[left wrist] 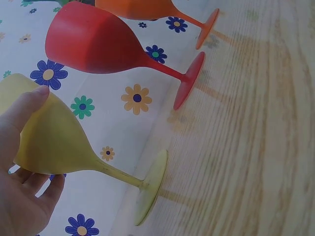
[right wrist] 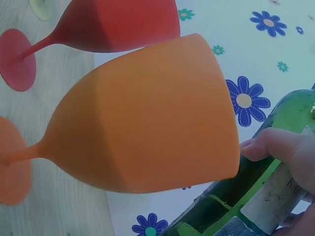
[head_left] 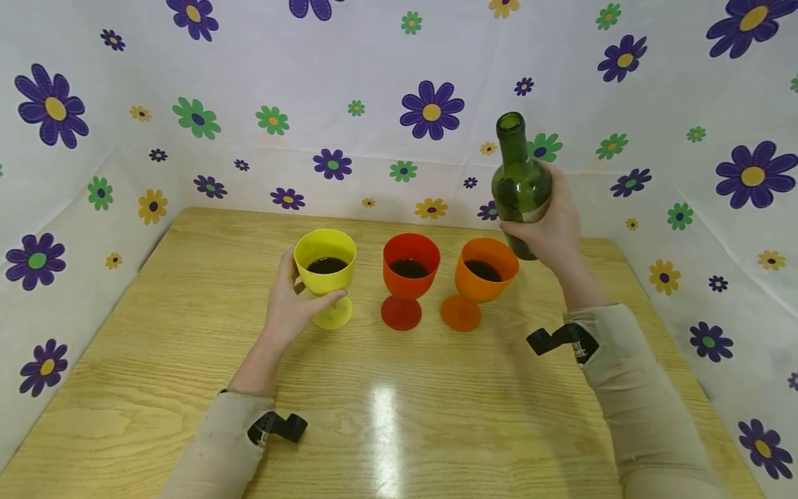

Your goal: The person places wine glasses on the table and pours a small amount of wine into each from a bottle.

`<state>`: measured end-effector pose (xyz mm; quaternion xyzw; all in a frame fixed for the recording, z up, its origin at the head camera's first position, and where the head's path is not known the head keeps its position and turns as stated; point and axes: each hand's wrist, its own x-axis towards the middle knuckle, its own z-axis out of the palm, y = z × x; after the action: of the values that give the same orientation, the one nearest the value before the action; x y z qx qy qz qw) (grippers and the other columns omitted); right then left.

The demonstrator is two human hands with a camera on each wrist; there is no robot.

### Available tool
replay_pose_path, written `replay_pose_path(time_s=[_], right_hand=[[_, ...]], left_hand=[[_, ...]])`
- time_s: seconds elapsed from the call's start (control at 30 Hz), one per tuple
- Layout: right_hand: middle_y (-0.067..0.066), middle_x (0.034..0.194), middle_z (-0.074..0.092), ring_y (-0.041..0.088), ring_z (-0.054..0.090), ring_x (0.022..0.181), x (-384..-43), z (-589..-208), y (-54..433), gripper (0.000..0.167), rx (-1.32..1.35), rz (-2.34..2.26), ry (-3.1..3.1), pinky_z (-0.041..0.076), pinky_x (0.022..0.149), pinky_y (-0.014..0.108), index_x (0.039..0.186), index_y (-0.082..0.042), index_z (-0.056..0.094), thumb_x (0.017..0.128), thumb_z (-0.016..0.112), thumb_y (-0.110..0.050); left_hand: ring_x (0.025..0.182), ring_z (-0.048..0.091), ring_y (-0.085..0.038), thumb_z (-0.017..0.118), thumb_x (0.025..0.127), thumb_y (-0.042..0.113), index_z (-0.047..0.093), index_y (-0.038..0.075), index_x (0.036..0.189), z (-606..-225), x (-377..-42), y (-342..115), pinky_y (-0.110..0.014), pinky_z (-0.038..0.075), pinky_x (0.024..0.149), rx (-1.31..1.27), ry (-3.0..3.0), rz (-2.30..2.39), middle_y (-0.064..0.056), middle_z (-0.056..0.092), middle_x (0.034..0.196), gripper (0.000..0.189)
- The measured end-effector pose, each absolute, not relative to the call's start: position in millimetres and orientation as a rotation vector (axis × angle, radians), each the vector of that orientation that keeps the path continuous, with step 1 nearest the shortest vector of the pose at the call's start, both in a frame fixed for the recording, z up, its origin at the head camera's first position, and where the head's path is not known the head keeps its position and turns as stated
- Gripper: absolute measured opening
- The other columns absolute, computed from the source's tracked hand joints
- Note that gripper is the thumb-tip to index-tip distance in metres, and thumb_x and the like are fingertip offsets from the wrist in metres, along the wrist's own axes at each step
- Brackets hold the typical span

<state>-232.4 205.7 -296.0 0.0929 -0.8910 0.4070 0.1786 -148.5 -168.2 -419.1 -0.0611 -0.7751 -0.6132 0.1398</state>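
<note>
My left hand (head_left: 293, 301) holds the yellow goblet (head_left: 333, 281) by its bowl, thumb on the near side and fingers round the left. Dark liquid shows inside it. In the left wrist view the goblet's foot (left wrist: 151, 189) is at the wooden tabletop. My right hand (head_left: 555, 225) grips a green glass bottle (head_left: 515, 152) round its labelled body, neck up and slightly tilted, just right of the orange goblet (head_left: 472, 305). A red goblet (head_left: 402, 315) stands between the yellow and orange ones. Both of these also contain dark liquid.
The goblets stand in a row across the wooden table (head_left: 312, 416). Behind and at both sides hangs a white cloth (head_left: 237, 62) printed with purple, green and yellow flowers. A black wrist camera (head_left: 287, 427) sits on the left sleeve, another (head_left: 548, 339) on the right.
</note>
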Motion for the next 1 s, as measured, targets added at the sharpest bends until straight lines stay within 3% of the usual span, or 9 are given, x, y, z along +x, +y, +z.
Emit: replay_pose_path(time_s=[0.27, 0.5, 0.6, 0.77, 1.0], right_hand=[[0.012, 0.14, 0.042, 0.032, 0.041, 0.125, -213.6, -310.9, 225.9, 0.097, 0.127, 1.351, -2.445, 0.027, 0.106, 0.055, 0.146, -0.021, 0.024, 0.071, 0.084, -0.007], [0.011, 0.138, 0.044, 0.03, 0.042, 0.124, -196.2, -324.4, 237.9, 0.098, -0.008, 1.401, -2.423, 0.032, 0.104, 0.054, 0.146, -0.024, 0.024, 0.07, 0.086, -0.014], [0.011, 0.138, 0.044, 0.029, 0.042, 0.123, -188.6, -329.9, 241.2, 0.1, -0.087, 1.39, -2.451, 0.034, 0.102, 0.055, 0.147, -0.026, 0.023, 0.07, 0.086, -0.021], [0.008, 0.138, 0.043, 0.022, 0.041, 0.115, -178.0, -337.5, 246.2, 0.097, -0.208, 1.366, -2.476, 0.04, 0.094, 0.045, 0.146, -0.023, 0.023, 0.072, 0.085, -0.028], [0.003, 0.14, 0.042, 0.017, 0.04, 0.116, -170.3, -347.6, 256.9, 0.097, -0.292, 1.407, -2.456, 0.039, 0.094, 0.04, 0.146, -0.028, 0.024, 0.071, 0.085, -0.029]], left_hand=[[0.13, 0.039, -0.024, 0.084, 0.073, 0.015, 0.032, 0.02, 0.144, -416.0, -146.4, -168.1, -0.054, 0.035, 0.103, -0.165, -2.261, -1.787, -0.002, 0.044, 0.138, 0.088], [0.129, 0.037, -0.036, 0.081, 0.074, 0.004, 0.029, 0.007, 0.145, -393.9, -135.1, -162.7, -0.059, 0.034, 0.101, -0.188, -2.25, -1.809, -0.016, 0.042, 0.139, 0.088], [0.129, 0.039, -0.031, 0.082, 0.074, 0.008, 0.03, 0.011, 0.145, -401.5, -139.0, -165.2, -0.057, 0.035, 0.101, -0.179, -2.262, -1.79, -0.011, 0.043, 0.138, 0.088], [0.126, 0.041, -0.022, 0.085, 0.072, 0.017, 0.034, 0.021, 0.143, -418.3, -147.5, -169.7, -0.053, 0.036, 0.1, -0.188, -2.252, -1.772, -0.001, 0.045, 0.136, 0.088], [0.126, 0.041, -0.021, 0.086, 0.072, 0.018, 0.033, 0.022, 0.144, -419.9, -147.8, -170.3, -0.054, 0.036, 0.1, -0.201, -2.241, -1.774, 0.0, 0.045, 0.136, 0.089]])
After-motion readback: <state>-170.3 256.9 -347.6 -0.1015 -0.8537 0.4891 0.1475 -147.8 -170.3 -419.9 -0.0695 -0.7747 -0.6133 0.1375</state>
